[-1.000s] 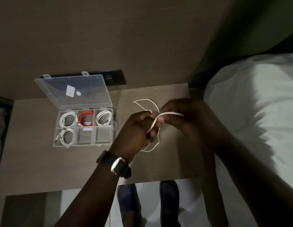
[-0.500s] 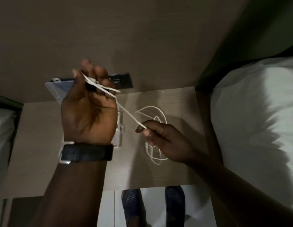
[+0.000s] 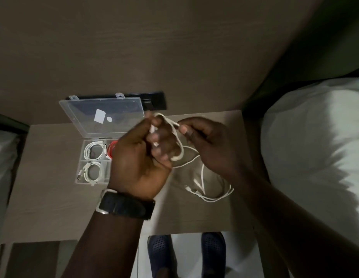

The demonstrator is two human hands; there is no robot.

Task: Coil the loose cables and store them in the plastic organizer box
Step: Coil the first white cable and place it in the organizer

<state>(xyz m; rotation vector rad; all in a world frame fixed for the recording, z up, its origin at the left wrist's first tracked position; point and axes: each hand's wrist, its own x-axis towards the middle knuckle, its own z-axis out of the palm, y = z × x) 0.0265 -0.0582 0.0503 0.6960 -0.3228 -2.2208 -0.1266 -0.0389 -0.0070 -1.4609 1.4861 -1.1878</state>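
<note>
A white cable [image 3: 202, 175] runs from my hands down onto the wooden table [image 3: 44, 187], its loose end lying in loops at the right. My left hand [image 3: 142, 157] holds one end with a loop wound around its fingers. My right hand [image 3: 206, 141] pinches the same cable just right of that loop. The clear plastic organizer box [image 3: 94, 161] stands open to the left, its lid [image 3: 102, 115] tilted back. Two coiled white cables [image 3: 93, 152] and a red one [image 3: 111, 150] lie in its compartments; my left hand hides the box's right part.
A black socket strip [image 3: 154, 100] sits on the wall panel behind the box. A white pillow and bed [image 3: 315, 147] lie right of the table. My blue shoes [image 3: 186, 255] show on the floor below the table's front edge.
My left hand came down from in front of the box lid to the table's middle. The right hand rose to meet it, and the stretched cable now forms a loop around the left fingers.
</note>
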